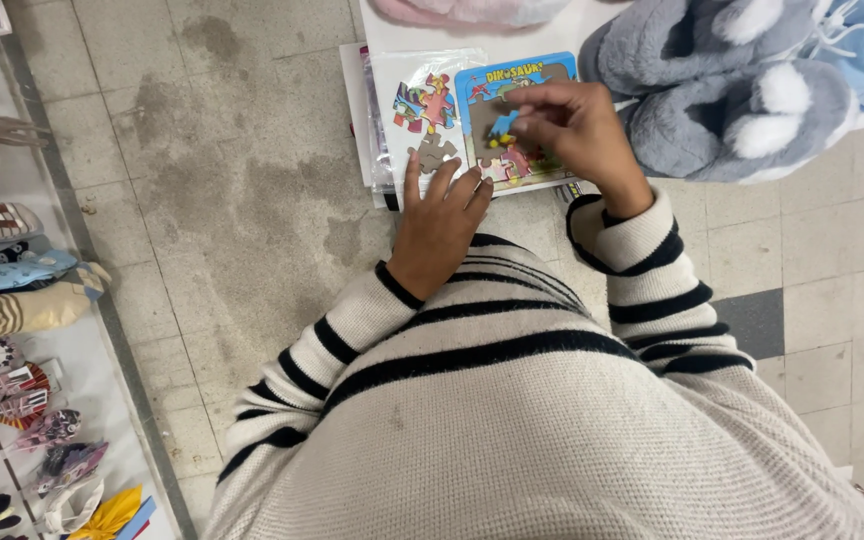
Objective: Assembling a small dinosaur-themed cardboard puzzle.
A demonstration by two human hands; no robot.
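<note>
Here, puzzle tray [515,75] upright, long axis away from right hand [574,125].

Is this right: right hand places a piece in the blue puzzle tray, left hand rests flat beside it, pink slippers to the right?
Not quite. The head view shows the slippers are grey, not pink. The rest holds: right hand at the puzzle tray, left hand flat beside it.
</note>
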